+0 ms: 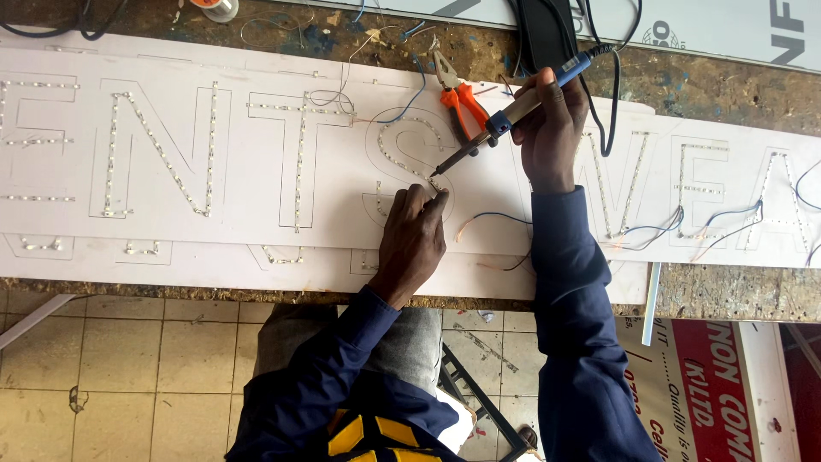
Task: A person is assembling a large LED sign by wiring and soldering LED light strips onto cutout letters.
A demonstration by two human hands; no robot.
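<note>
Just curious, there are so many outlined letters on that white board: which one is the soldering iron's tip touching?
The curved letter mid-board, beside the orange pliers; the soldering iron tip meets its light strip there, unlike the straight-stroked letters.

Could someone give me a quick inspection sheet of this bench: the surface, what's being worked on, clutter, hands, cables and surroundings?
Surface: worn wooden bench, stained.
Job's things: white sign panel with outlined letters lined with LED strips; soldering iron, tip at the curved letter.
Clutter: orange-handled pliers on the panel.
Hands: right hand grips the iron; left hand presses the strip beside the tip.
Cables: thin wires on the panel; black cords above.
Surroundings: tiled floor, red printed board.
</note>
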